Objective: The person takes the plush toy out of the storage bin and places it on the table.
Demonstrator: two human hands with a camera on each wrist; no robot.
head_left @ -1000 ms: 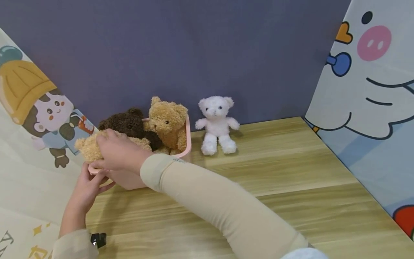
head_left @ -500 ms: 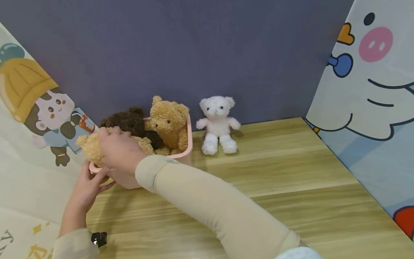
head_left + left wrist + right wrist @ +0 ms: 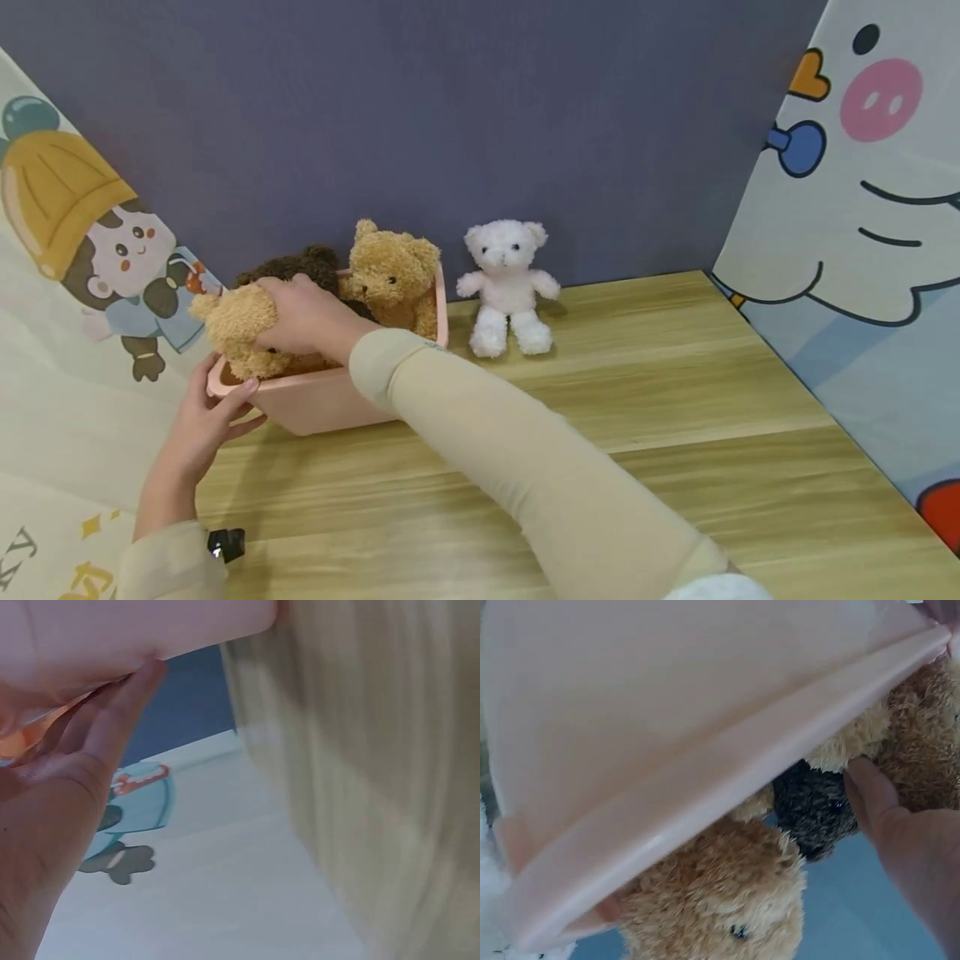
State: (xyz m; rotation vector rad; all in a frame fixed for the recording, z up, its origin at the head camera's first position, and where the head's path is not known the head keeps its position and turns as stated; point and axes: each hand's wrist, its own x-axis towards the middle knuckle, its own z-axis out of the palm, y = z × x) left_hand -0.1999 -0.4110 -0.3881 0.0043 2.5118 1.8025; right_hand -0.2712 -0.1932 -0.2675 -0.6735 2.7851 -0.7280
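Observation:
A pink bin (image 3: 322,404) stands at the table's left, filled with teddy bears. My left hand (image 3: 197,425) grips its near left corner, thumb at the rim and fingers against the outer wall; in the left wrist view those fingers (image 3: 112,720) lie along the pink side. My right hand (image 3: 311,317) holds a golden teddy bear (image 3: 238,327) by the back of its head and body, in the bin's left end. Behind that hand, a dark brown bear (image 3: 321,260) is partly hidden. Another golden bear (image 3: 393,271) sits upright at the right end.
A white teddy bear (image 3: 506,287) sits on the wooden table (image 3: 675,375) right of the bin, against the dark back wall (image 3: 480,108). Printed cartoon panels (image 3: 885,250) border both sides. A black object (image 3: 227,544) shows beside the left sleeve.
My right hand has moved up and slightly right, and the left golden bear's head has risen and turned with it. More of the bin's front rim now shows. My left hand stays at the corner.

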